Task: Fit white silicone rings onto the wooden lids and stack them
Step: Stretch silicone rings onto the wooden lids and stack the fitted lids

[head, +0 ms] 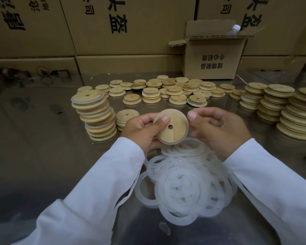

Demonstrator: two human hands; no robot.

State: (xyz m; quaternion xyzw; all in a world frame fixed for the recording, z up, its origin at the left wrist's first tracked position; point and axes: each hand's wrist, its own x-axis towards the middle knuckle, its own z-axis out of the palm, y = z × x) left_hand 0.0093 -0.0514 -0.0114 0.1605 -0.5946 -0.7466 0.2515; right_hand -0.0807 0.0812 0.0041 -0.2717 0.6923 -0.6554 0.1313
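My L hand grips the wooden lid over the loose rings pile; R hand pinches the silicone ring at its rim. Small box behind reads 玻璃制品, upside down. Shiny metal table, printed cartons along the back.

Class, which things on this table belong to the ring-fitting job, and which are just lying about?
Job: round wooden lid with a centre hole in the left hand; right hand at its rim; pile of white silicone rings; stack of ringed wooden lids; loose bare wooden lids.
Lying about: open brown cardboard box; clear plastic bottle in it; sealed brown cartons behind.
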